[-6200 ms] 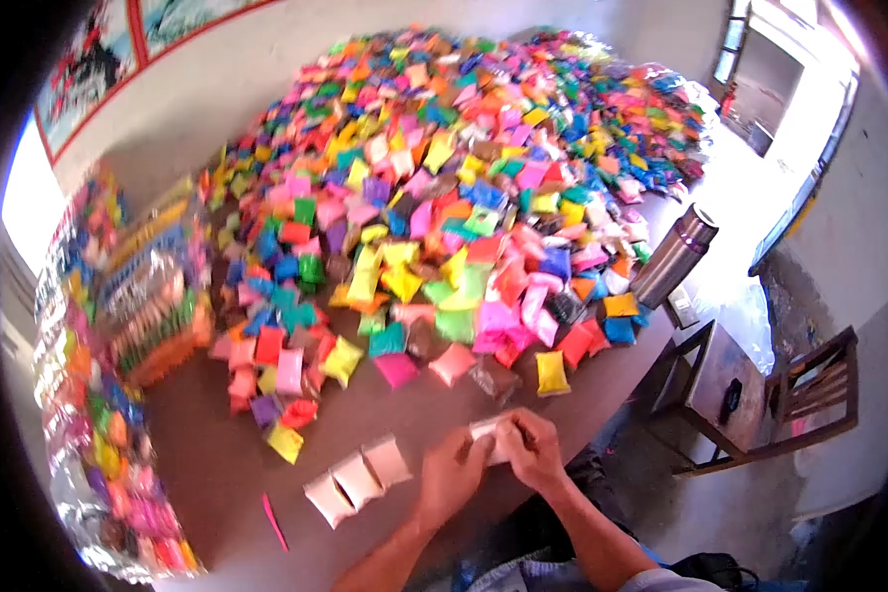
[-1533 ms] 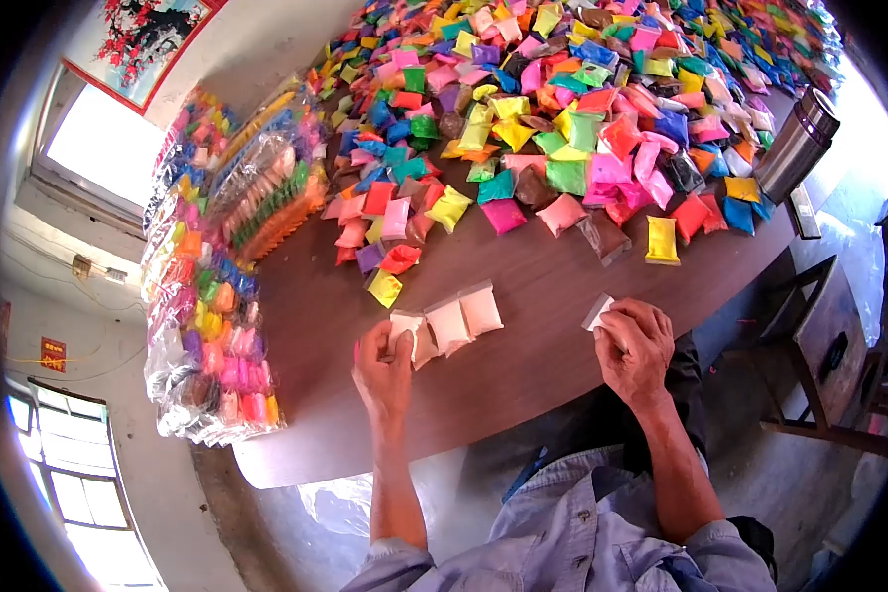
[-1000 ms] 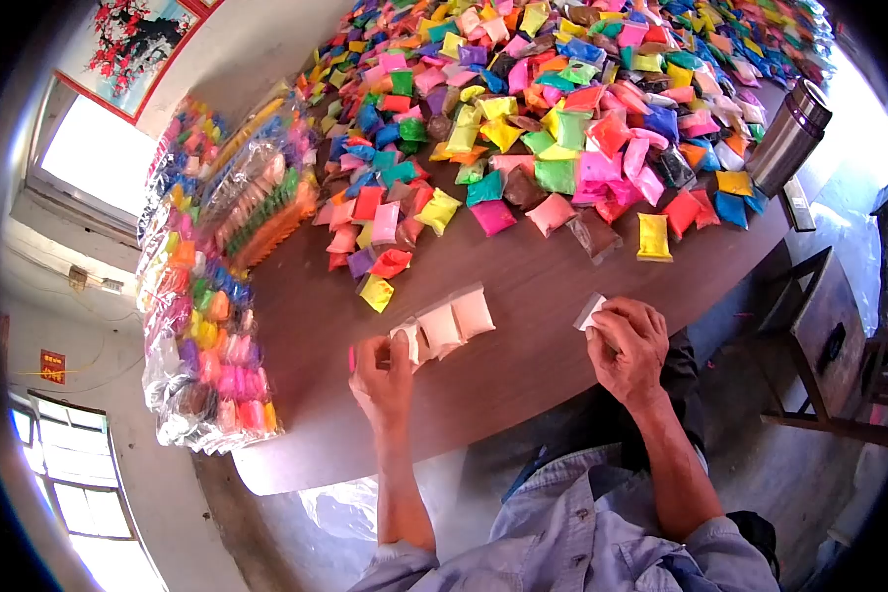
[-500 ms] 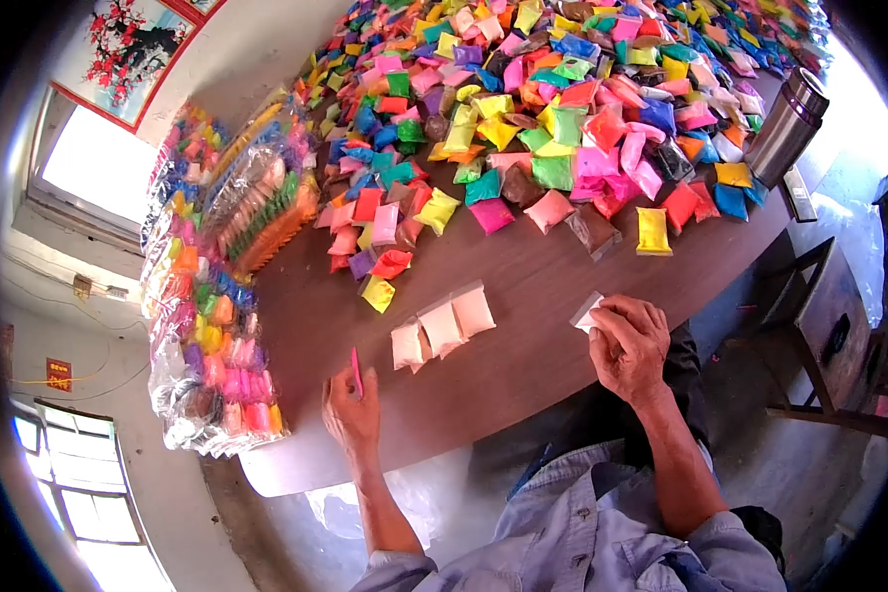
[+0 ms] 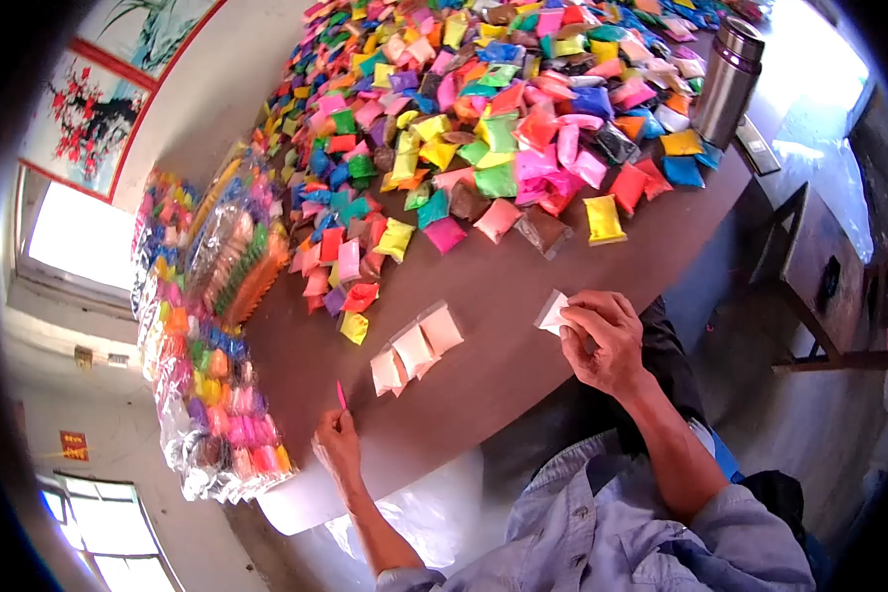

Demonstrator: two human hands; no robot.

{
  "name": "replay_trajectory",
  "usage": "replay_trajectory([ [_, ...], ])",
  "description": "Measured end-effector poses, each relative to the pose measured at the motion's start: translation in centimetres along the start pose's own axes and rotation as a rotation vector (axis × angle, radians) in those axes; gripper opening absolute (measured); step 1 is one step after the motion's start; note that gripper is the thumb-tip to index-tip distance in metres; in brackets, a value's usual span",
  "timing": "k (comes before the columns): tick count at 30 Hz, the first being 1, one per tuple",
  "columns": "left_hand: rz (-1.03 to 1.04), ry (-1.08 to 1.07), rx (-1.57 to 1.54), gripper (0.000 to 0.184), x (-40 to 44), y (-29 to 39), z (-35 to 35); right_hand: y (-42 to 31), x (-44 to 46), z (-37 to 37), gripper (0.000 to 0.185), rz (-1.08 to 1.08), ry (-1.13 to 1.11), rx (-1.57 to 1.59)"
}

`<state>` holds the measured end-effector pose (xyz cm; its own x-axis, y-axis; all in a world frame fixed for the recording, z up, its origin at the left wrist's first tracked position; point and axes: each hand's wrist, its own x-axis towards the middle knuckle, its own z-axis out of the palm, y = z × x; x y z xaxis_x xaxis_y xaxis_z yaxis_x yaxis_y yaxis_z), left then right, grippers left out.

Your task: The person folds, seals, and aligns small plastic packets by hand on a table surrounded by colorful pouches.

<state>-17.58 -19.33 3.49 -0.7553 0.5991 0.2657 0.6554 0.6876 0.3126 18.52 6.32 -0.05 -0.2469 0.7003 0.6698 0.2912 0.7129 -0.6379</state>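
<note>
Pinching a thin bright-pink stick in the left hand's fingers, just left of a row of square pale-pink plastic packets — gripping a whitish plastic packet in the right hand, right of that row.

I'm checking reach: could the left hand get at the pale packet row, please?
Probably yes: only bare tabletop separates the left hand from the packet row, though that hand holds a pink stick.

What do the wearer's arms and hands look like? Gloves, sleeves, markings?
Left hand and right hand are ungloved, with no watch visible. Blue-grey shirt sleeves end well short of the wrists. No cables or markings visible on either arm.
</note>
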Motion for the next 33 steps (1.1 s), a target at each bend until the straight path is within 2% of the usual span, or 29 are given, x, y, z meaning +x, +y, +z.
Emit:
replay_trajectory([
  [3,0.092,0.018,0.173,0.013,0.5,-0.9,0.3,0.2,-0.2,-0.2,0.023,0.008,0.008,0.023],
  [10,0.115,-0.018,0.428,0.011,0.3,-1.4,0.8,0.6,-0.8,-0.6,0.021,0.016,0.042,0.032],
  [14,0.16,0.07,0.381,0.009,0.3,-2.6,0.8,0.5,-0.6,-0.9,0.02,0.018,0.049,0.06],
  [17,0.188,0.15,0.206,0.008,-0.2,-0.9,-0.6,0.6,-0.7,-0.8,0.02,0.005,0.047,0.033],
  [19,-0.057,0.059,-0.278,0.008,-0.9,5.5,-2.7,0.5,-0.6,-0.9,0.02,0.006,0.045,0.024],
  [20,0.125,0.107,-0.295,0.013,-1.4,7.0,-2.1,0.4,-0.5,-0.9,0.02,0.008,0.042,0.015],
  [22,0.179,0.024,-0.293,0.014,-3.3,12.4,-1.0,0.3,-0.5,-0.8,0.02,0.005,0.033,0.009],
  [24,0.24,-0.214,-0.359,0.013,-5.6,17.5,0.7,0.4,-0.5,-0.7,0.021,0.012,0.041,0.004],
  [26,0.32,-0.317,-0.414,0.011,-7.1,20.7,3.2,0.5,-0.6,-0.8,0.022,0.002,0.031,0.006],
  [33,0.525,-0.272,-0.413,0.011,-7.4,24.1,7.2,0.9,-0.7,-1.0,0.028,-0.024,-0.034,-0.045],
])
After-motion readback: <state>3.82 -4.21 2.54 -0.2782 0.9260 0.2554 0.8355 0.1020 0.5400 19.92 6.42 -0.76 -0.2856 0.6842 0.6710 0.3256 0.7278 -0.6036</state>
